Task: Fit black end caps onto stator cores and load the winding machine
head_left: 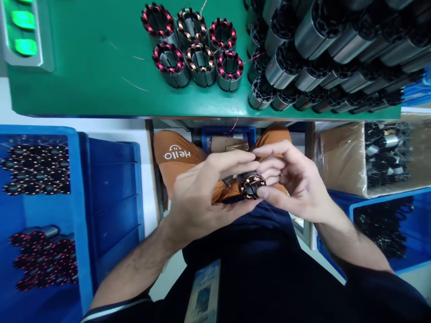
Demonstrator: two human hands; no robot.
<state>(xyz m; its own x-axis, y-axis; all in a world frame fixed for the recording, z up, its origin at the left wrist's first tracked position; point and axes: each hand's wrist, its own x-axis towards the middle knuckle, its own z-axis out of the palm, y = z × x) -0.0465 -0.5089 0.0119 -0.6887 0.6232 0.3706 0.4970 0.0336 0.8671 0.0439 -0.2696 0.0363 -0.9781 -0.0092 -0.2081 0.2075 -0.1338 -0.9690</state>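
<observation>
Both my hands meet over my lap, below the green bench. Between them sits a small metal stator with copper windings. My left hand wraps round it from the left, fingers curled over its top. My right hand pinches its right side, thumb under the winding rim and fingers on top. A thin wire trails from the stator toward my right wrist.
Several wound stators with red and copper coils stand on the bench. Bare stators lie stacked at its right. Blue bins with wound parts sit left; a cardboard box and a blue bin of black parts sit right.
</observation>
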